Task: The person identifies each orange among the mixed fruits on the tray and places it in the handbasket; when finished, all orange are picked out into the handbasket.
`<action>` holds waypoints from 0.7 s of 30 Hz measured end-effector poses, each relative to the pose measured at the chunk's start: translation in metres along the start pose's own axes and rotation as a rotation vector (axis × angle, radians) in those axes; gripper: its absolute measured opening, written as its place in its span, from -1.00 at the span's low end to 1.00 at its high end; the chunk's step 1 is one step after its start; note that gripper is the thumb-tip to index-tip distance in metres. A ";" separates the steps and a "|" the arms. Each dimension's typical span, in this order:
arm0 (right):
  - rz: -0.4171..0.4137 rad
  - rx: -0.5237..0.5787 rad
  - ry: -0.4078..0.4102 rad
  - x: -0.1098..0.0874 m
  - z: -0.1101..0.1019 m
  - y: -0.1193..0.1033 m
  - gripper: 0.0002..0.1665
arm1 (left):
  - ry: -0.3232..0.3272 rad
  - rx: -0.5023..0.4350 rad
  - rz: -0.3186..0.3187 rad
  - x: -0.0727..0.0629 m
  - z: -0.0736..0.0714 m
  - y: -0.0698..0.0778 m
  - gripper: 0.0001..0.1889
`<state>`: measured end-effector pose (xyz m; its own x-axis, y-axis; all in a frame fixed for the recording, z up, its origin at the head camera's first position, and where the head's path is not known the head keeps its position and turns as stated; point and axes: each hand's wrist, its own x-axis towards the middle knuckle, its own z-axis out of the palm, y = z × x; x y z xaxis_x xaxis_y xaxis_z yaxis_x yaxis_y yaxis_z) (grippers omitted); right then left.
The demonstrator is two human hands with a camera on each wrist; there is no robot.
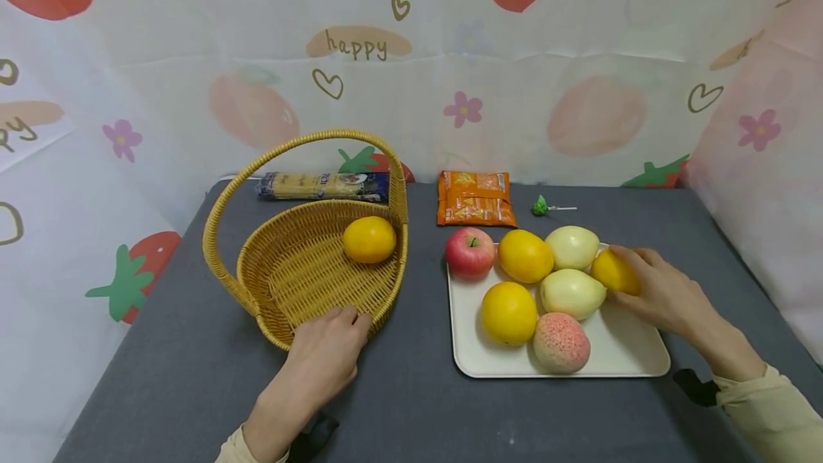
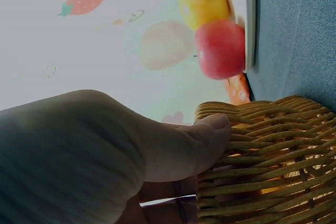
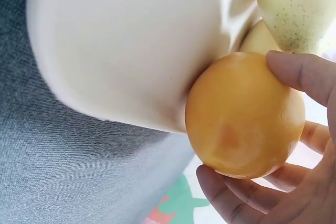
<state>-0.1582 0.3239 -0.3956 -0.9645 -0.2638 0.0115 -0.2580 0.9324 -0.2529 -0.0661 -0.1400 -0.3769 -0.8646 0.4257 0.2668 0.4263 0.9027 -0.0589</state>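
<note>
- Orange (image 1: 615, 272) sits at the tray's (image 1: 633, 349) far right corner, beside pale fruits (image 1: 574, 294), pinched between the right hand's (image 1: 671, 295) thumb and fingers
- Left hand (image 1: 326, 354) grips the basket's (image 1: 298, 274) near rim
- Best, I'd judge: even pressure round the sides, a straight lift clear of neighbours, basket held steady

Yellow-orange fruits (image 1: 369, 239): I count four from here
Pale green fruits (image 1: 572, 294): two to my eye
Red apple (image 1: 471, 254): just one
Speckled pink fruit (image 1: 562, 344): one
Wicker basket (image 1: 308, 281): only one
White tray (image 1: 620, 359): one
Orange packet (image 1: 476, 200): one
Long blue-and-yellow packet (image 1: 305, 186): one
Green-topped stick (image 1: 539, 206): one
</note>
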 end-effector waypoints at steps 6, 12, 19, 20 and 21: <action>0.010 -0.014 0.014 0.000 -0.006 -0.001 -0.17 | -0.002 0.002 0.000 0.000 0.000 0.000 -0.85; 0.040 0.003 0.099 0.003 -0.018 -0.005 -0.15 | -0.003 0.007 0.001 0.001 -0.001 0.001 -0.84; 0.015 0.057 0.225 0.012 -0.030 -0.027 -0.12 | -0.004 0.010 0.000 0.000 -0.001 0.001 -0.84; 0.003 0.068 0.237 0.014 -0.032 -0.031 -0.12 | -0.005 0.010 0.001 0.000 -0.001 0.001 -0.84; -0.012 0.076 0.249 0.017 -0.033 -0.037 -0.12 | -0.007 0.008 0.000 0.000 -0.001 0.001 -0.84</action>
<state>-0.1666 0.2935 -0.3544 -0.9479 -0.1971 0.2503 -0.2737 0.9058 -0.3235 -0.0660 -0.1392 -0.3763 -0.8664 0.4262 0.2602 0.4241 0.9031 -0.0669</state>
